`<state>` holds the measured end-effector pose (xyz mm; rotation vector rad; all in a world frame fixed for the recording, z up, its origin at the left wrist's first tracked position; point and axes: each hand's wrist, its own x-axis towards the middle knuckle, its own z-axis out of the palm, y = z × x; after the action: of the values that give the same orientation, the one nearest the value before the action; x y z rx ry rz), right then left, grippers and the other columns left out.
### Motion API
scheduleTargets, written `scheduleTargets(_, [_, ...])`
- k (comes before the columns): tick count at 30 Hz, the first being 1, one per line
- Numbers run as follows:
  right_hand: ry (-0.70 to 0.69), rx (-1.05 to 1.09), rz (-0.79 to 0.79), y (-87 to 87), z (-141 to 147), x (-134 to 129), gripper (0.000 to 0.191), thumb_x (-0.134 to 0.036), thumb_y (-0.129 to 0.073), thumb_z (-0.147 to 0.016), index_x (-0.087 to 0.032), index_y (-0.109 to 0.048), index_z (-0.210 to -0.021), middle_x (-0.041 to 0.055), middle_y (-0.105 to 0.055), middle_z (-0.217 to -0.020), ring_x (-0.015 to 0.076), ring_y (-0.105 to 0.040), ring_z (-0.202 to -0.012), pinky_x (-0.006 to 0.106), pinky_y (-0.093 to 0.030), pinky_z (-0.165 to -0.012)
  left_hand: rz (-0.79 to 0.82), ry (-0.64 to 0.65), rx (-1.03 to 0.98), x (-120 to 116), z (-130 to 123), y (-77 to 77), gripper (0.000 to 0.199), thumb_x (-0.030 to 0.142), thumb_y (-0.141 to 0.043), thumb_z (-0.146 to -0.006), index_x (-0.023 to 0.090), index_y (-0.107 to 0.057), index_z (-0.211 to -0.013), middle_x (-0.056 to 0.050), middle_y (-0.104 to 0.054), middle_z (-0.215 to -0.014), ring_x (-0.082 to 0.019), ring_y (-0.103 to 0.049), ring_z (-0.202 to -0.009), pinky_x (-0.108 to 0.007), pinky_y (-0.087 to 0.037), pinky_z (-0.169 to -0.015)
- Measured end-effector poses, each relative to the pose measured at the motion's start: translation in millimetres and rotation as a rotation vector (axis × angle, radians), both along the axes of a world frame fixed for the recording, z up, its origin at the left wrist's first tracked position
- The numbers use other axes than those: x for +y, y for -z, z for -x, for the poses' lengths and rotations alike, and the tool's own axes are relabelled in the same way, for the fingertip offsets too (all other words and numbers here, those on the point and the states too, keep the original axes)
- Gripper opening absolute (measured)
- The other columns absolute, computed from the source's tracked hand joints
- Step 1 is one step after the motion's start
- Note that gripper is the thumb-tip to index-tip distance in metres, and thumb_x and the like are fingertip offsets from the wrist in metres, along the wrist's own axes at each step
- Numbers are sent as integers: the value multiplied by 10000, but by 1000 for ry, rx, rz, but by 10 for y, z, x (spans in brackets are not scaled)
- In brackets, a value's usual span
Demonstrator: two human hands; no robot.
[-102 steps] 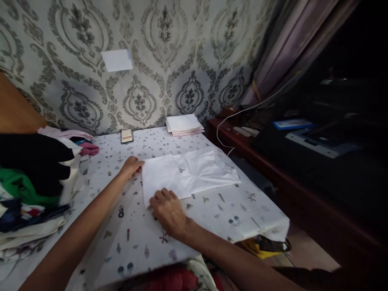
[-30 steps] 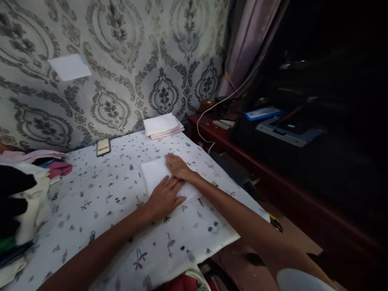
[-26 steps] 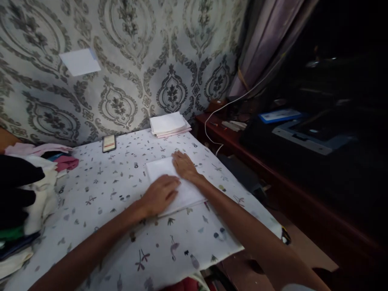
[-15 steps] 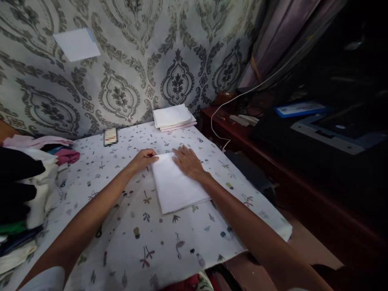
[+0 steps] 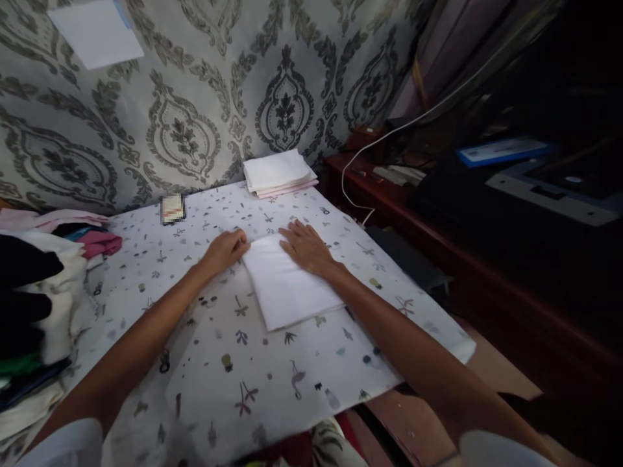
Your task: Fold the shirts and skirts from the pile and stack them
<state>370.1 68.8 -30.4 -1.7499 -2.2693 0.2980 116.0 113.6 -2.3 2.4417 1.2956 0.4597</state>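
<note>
A folded white cloth (image 5: 292, 292) lies on the patterned sheet (image 5: 195, 363) in front of me. My left hand (image 5: 226, 250) is closed at the cloth's far left corner, thumb and fingers pressed together on its edge. My right hand (image 5: 307, 248) rests flat on the far right part of the cloth, its fingers spread. Beyond both hands, a stack of folded white and pink cloths (image 5: 280, 172) sits at the sheet's far edge.
Mixed clothes (image 5: 63, 272) are heaped at the left. A small pixelated object (image 5: 173, 209) stands near the patterned wall. On the right is a dark red wooden surface (image 5: 389, 201) with a white cable (image 5: 346, 175) and a blue-edged item (image 5: 503, 152).
The view has tilted down slightly. My left hand has closed more tightly at the cloth's corner, and light creases show between the hands. My right hand still lies on the cloth.
</note>
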Motion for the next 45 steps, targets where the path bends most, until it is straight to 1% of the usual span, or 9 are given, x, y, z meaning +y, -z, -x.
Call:
scheduleTargets(4, [-3, 30, 28, -9, 9, 13, 561, -425, -275, -1043, -158, -398, -1521, 122, -320, -1615, 274, -155, -1527, 467, -121, -1230, -131, -117, -51, -373, 130, -168, 249, 371, -469, -926, 194, -562, -1074, -20, -602, -807, -193, -540, -791, -295, -400, -721])
scheduleTargets(8, [29, 69, 39, -65, 3, -24, 568, -401, -333, -1034, -121, -375, -1526, 148, -277, -1628, 291, -146, -1528, 485, -122, -1227, -143, 165, -28, -1157, 0, -323, 270, 323, -380, -983, 187, -613, -995, -44, -651, -841, -169, -584, -750, -290, -451, -716])
scheduleTargets(11, [-16, 89, -22, -153, 4, -168, 541, -391, -345, -1031, -131, -417, -1500, 148, -268, -1631, 297, -145, -1528, 510, -121, -1222, -123, 387, 220, -1691, -158, -273, 286, 283, -398, -977, 195, -663, -1035, -51, -659, -714, -178, -595, -649, -307, -471, -674])
scheduleTargets(16, [-148, 91, 11, -220, 97, -476, 521, -420, -316, -1037, -189, -429, -1491, 109, -311, -1619, 261, -179, -1523, 493, -156, -1217, -129, 303, 482, -2052, -300, -128, 397, 89, -421, -896, 130, -617, -1239, -149, -699, -799, -275, -679, -766, -384, -500, -700])
scheduleTargets(20, [-112, 45, 32, -146, 195, -559, 515, -393, -318, -1038, -171, -434, -1487, 125, -314, -1616, 265, -187, -1521, 489, -142, -1221, -128, 172, 548, -2113, -444, -104, 373, 104, -460, -915, 84, -579, -1269, -182, -690, -797, -299, -685, -739, -386, -481, -661])
scheduleTargets(27, [-101, -17, 56, -110, 237, -534, 564, -454, -317, -1038, -186, -385, -1530, 137, -239, -1640, 298, -124, -1531, 513, -111, -1224, -170, 194, 754, -2081, -742, -194, 227, -6, -488, -805, 113, -673, -862, -127, -657, -683, -241, -634, -590, -315, -409, -517])
scheduleTargets(35, [-79, -58, 2, -107, 274, -562, 553, -436, -335, -1033, -195, -403, -1526, 142, -274, -1625, 306, -156, -1524, 519, -152, -1215, 12, 216, 596, -2218, -442, -138, 268, 141, -701, -729, 101, -669, -992, -176, -713, -744, -299, -678, -617, -370, -481, -581])
scheduleTargets(40, [-108, -60, 16, -173, 201, -524, 524, -424, -342, -1026, -217, -453, -1494, 120, -355, -1596, 279, -248, -1503, 496, -213, -1203, 190, -163, 92, -1562, -278, -375, 204, 344, -440, -947, 206, -555, -850, -84, -691, -742, -253, -675, -691, -348, -505, -620])
scheduleTargets(45, [-146, -84, 7, -407, 9, -167, 527, -249, -427, -952, -173, -472, -1471, 146, -412, -1561, 254, -348, -1461, 465, -258, -1188, 743, -547, -691, -1097, -264, -280, 337, 488, -636, -847, 217, -448, -920, -15, -658, -764, -175, -665, -692, -281, -545, -569])
